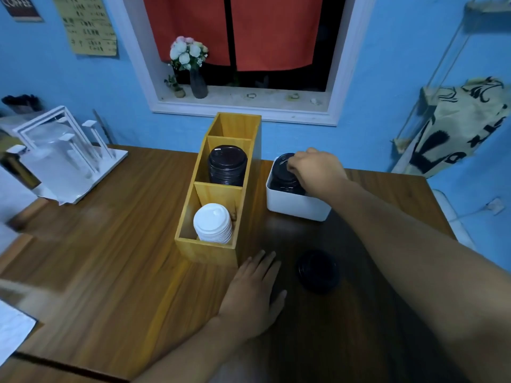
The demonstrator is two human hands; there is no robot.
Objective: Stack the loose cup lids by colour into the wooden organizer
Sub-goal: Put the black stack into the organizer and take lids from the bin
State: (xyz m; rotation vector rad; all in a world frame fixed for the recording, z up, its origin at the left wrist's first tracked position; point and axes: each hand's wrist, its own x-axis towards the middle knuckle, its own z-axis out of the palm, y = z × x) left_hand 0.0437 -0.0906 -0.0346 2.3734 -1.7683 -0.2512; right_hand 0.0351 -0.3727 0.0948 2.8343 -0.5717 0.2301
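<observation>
**Cup lids: where each colour sits**

Stack of round white plastic lids (pixel 213 222): ribbed rims, domed tops. It stands in the nearest compartment of the tall honey-coloured wooden organizer (pixel 210 252), which has smooth boards and three compartments in a row.

Stack of round black plastic lids (pixel 227 164): glossy, in the middle compartment.

Pile of black plastic lids (pixel 282 178): inside the white round-cornered plastic bin (pixel 296 207), just right of the organizer.

Single loose black lid (pixel 318 270): flat on the tabletop, near the organizer's front right corner, apart from both grips.

Right grip (pixel 312 168): reached over the bin, fingers curled down onto the pile of black plastic lids, grasping its top.

Left grip (pixel 254 294): released, palm down with fingers straight, flat on the brown wood-grain tabletop (pixel 110 230), just in front of the organizer.

Room: matte blue wall (pixel 387 78); white-framed window (pixel 243 110) with red curtain (pixel 271 31). A dark vase of pale flowers (pixel 197 84) stands on the sill. White rack (pixel 69 156) at the tabletop's left edge.
</observation>
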